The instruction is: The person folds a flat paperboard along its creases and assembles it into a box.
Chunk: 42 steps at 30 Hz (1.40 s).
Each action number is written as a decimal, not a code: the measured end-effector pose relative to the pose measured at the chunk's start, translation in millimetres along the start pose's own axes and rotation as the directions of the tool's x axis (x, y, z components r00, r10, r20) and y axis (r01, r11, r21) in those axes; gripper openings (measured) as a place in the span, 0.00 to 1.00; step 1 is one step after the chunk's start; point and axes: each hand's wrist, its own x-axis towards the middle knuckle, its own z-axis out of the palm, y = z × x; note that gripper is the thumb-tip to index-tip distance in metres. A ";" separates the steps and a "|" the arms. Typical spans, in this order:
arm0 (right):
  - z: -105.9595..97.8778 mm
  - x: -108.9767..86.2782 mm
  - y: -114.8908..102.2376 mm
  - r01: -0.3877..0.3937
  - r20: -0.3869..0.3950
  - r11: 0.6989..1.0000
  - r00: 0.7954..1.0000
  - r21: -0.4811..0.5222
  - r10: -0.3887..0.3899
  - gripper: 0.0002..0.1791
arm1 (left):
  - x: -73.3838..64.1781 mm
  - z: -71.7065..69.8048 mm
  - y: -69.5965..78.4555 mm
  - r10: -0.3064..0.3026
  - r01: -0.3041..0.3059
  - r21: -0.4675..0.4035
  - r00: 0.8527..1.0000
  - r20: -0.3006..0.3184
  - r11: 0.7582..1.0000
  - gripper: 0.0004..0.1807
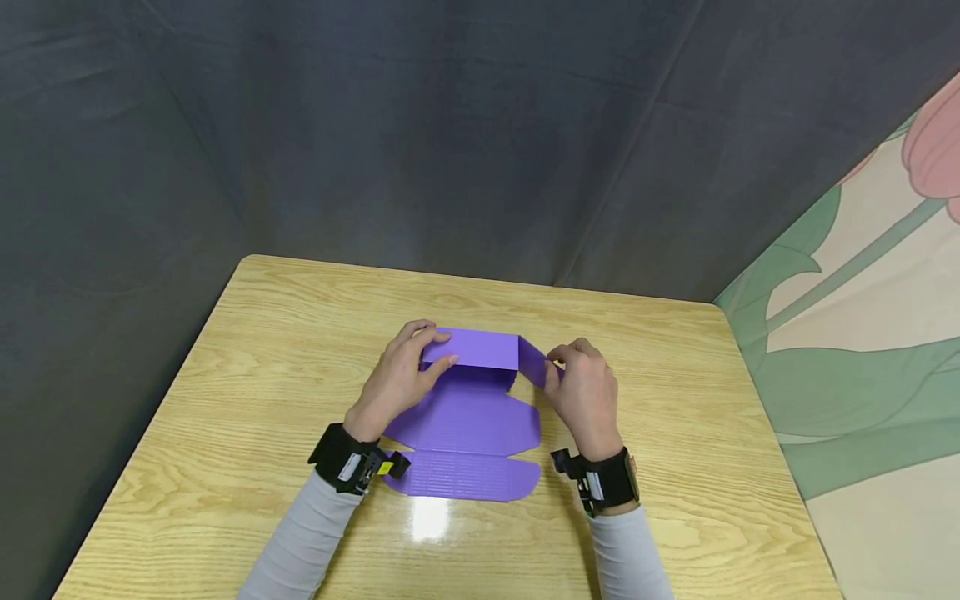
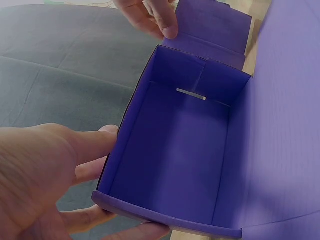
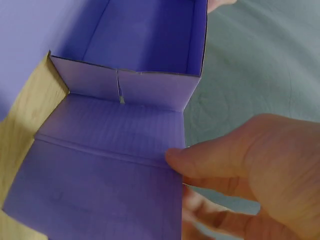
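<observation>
Half-curled left hand gripping purple box by left end; nearly closed right hand pinching side flap.

White glare marks the table; shadow darkens the inside of the purple box; the right wrist view shows blurred lower fingers.

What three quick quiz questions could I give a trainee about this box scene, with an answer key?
1. True or false: the right hand pinches the unfolded end flap.
2. Where does the left hand hold the purple cardboard box? A: at the end opposite that flap. B: on that flap. C: nowhere.
3. In the left wrist view, what opening shows inside, near the flap's end?

Key: 1 true; 2 A; 3 a narrow slot.
</observation>
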 end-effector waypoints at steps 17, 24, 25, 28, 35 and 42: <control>0.9 1.3 -10.0 0.008 0.105 0.986 0.994 0.165 -0.026 0.04 | -2.7 -4.9 -3.1 0.008 -0.008 -0.010 1.000 -0.026 1.000 0.24; 3.1 0.3 -15.9 -0.017 0.156 0.966 0.987 0.257 -0.025 0.03 | -4.2 -5.9 -3.3 -0.002 0.002 -0.009 1.000 -0.019 1.000 0.24; 3.1 0.3 -16.4 -0.025 0.164 0.962 0.986 0.271 -0.021 0.03 | -4.2 -5.9 -3.3 -0.002 0.002 -0.008 1.000 -0.017 1.000 0.24; 2.4 0.3 -17.5 -0.050 0.192 0.950 0.981 0.308 -0.011 0.06 | -3.6 -5.4 -3.0 0.004 -0.004 -0.002 1.000 -0.019 1.000 0.24; 2.6 -2.4 -13.6 -0.073 0.207 0.940 0.978 0.332 0.003 0.07 | 1.4 0.0 1.1 0.022 -0.022 -0.002 1.000 0.008 1.000 0.23; 4.2 -3.2 -16.6 -0.036 0.187 0.936 0.982 0.351 -0.032 0.07 | 1.9 2.0 -0.1 0.029 -0.029 0.008 1.000 -0.006 1.000 0.22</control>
